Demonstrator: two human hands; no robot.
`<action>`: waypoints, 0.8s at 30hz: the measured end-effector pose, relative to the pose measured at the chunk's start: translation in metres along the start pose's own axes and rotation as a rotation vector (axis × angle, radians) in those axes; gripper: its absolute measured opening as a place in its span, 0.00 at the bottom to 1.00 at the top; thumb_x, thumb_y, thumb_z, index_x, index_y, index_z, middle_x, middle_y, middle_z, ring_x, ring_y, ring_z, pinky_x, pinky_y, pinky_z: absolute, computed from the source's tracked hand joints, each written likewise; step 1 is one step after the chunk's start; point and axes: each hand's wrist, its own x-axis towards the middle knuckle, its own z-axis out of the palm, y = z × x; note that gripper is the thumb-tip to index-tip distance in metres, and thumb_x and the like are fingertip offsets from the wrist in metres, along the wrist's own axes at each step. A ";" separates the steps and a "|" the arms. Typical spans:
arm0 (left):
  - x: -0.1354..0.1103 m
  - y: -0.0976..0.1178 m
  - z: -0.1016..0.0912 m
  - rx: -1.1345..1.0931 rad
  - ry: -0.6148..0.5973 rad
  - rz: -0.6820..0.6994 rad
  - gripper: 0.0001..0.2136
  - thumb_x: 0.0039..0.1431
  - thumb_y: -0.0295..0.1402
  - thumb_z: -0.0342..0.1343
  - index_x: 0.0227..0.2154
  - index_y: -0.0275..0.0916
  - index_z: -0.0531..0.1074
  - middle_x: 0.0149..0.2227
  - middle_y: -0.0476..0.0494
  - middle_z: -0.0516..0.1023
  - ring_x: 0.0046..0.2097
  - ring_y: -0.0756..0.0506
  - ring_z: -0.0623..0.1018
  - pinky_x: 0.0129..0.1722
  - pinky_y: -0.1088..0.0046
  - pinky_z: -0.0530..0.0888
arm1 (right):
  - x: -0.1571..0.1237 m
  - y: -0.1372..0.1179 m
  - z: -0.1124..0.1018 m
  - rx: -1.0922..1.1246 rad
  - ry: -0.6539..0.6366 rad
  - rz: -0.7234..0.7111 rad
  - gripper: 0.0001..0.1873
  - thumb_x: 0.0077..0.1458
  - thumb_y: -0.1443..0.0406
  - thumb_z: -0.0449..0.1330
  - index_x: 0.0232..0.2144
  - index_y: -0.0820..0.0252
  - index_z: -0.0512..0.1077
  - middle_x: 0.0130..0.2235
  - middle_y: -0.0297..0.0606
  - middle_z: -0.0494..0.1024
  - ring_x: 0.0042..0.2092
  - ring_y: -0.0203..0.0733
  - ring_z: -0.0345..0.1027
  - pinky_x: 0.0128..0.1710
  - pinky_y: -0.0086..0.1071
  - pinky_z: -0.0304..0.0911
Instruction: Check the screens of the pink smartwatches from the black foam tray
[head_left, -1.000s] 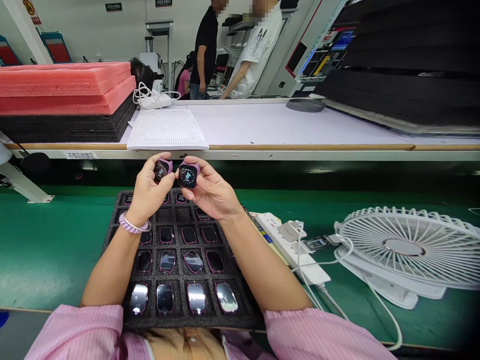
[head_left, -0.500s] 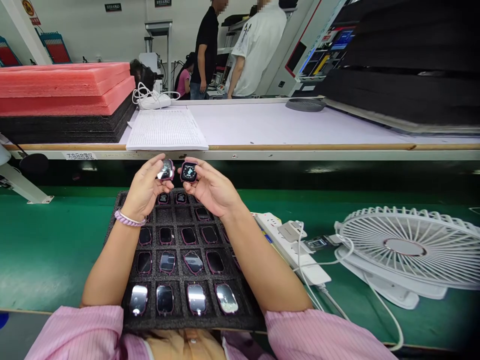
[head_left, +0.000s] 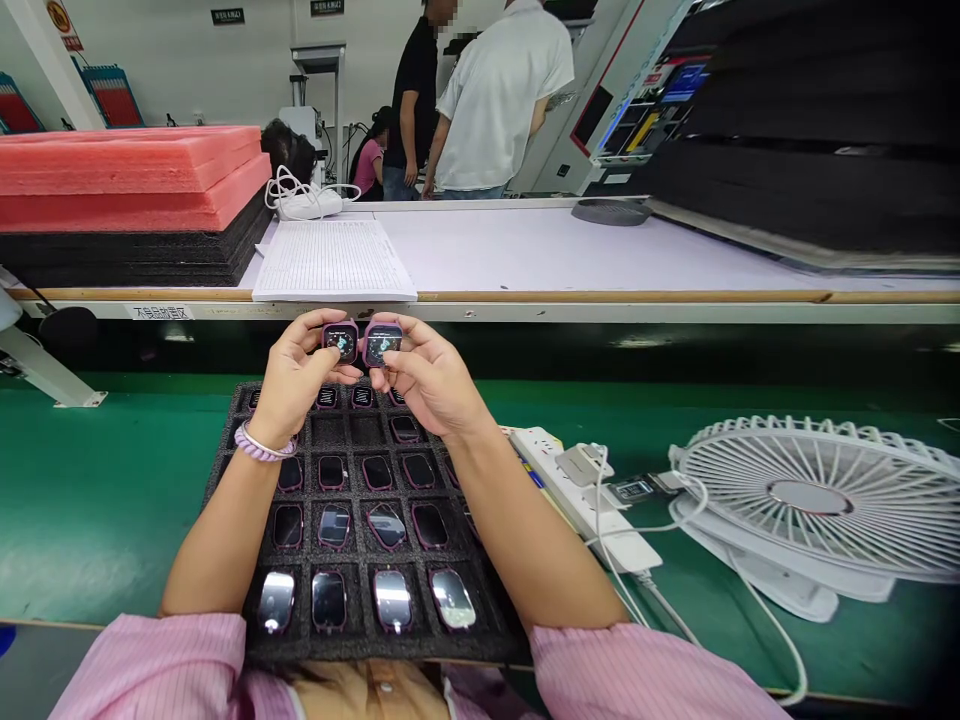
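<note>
My left hand [head_left: 294, 375] grips a smartwatch case [head_left: 341, 338] in a purple frame, thumb over its lit screen. In my right hand [head_left: 431, 375] is a second purple smartwatch case [head_left: 383, 342], also lit, with my thumb on the glass. The two watches are held side by side, faces toward me, above the far end of a black foam tray [head_left: 352, 493]. Several more watch cases without straps lie in the tray's pockets, most with dark screens; a few in the far row show lit marks. Two pockets below my hands hold no watch. My forearms cover parts of the tray's sides.
Right of the tray lie a white power strip [head_left: 540, 445] with cables and a white fan [head_left: 810, 495]. On the shelf ahead are a stack of paper sheets [head_left: 334, 260], pink foam [head_left: 127, 165] and a grey oval pad [head_left: 611, 211]. Other people are beyond the shelf.
Both watches have come closer together and face me more squarely. The left watch has turned from glare to a readable lit screen. Behind, the person in white has shifted and turned.
</note>
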 end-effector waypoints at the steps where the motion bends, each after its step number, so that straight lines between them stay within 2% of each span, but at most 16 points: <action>1: 0.000 0.000 0.000 0.010 -0.004 0.003 0.17 0.53 0.28 0.60 0.47 0.39 0.72 0.41 0.47 0.80 0.27 0.52 0.82 0.31 0.76 0.84 | 0.000 0.001 0.000 -0.007 -0.003 -0.004 0.25 0.52 0.62 0.70 0.51 0.57 0.70 0.39 0.34 0.78 0.28 0.33 0.69 0.28 0.30 0.68; 12: 0.000 -0.002 -0.001 0.017 -0.026 0.032 0.17 0.51 0.29 0.62 0.46 0.40 0.71 0.41 0.47 0.80 0.27 0.52 0.82 0.30 0.76 0.83 | 0.000 0.000 0.001 0.001 0.008 -0.015 0.25 0.53 0.58 0.73 0.50 0.57 0.72 0.38 0.34 0.78 0.26 0.33 0.69 0.26 0.29 0.67; 24: 0.002 -0.004 -0.003 0.009 -0.032 0.048 0.18 0.51 0.31 0.66 0.45 0.39 0.71 0.41 0.48 0.80 0.25 0.53 0.81 0.29 0.78 0.83 | -0.001 0.001 0.002 -0.001 -0.006 -0.011 0.26 0.51 0.64 0.71 0.51 0.57 0.71 0.36 0.32 0.77 0.28 0.33 0.70 0.28 0.28 0.66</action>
